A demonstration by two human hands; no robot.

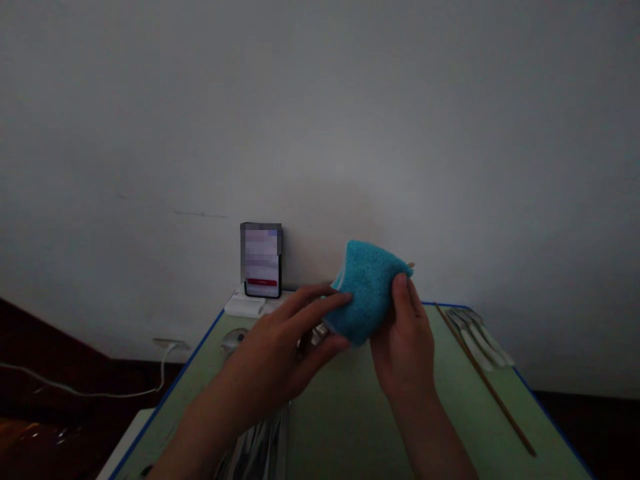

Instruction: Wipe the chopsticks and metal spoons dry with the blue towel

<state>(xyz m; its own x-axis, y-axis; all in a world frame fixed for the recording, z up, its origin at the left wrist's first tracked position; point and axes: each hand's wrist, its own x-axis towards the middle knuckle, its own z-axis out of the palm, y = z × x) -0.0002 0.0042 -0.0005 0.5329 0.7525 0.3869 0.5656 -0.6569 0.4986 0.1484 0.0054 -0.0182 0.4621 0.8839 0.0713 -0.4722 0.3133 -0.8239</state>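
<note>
My right hand is closed on a folded blue cloth, thumb pressed on its front, holding it above the green table. My left hand meets the cloth's lower left edge, fingers pinched around a shiny metal utensil whose end goes into the cloth. Most of that utensil is hidden by my fingers and the cloth.
A phone stands against the wall on a white block. Several metal utensils and a long wooden stick lie at the right. More shiny utensils lie under my left forearm. A spoon bowl lies left.
</note>
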